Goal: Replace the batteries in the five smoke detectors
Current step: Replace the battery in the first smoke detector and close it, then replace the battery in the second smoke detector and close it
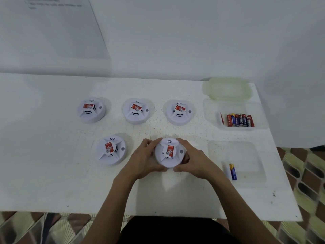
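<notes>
A person is facing a white table (52, 173), and the view is looking down at their bare arms. Both hands are gripping one round white plastic smoke detector with a red label (168, 152), at the right end of the near row, close to the table's middle. The left hand (146, 157) is curling around its left rim and the right hand (195, 162) around its right rim, with the thumbs nearly meeting at its near edge. I cannot tell whether it is resting on the table or lifted.

A second matching detector (111, 149) is lying near its left side. Three more matching detectors (136, 110) are sitting in a far row, apart from each other.

At the far right, a clear plastic tray (211, 110) is holding a row of red and dark blue batteries (240, 120), and a pale green translucent lid (226, 88) is lying just beyond it. Nearer on the right, another clear tray (249, 155) is holding a blue and yellow battery (233, 171) just beside a blurred pale cylinder (226, 169).
</notes>
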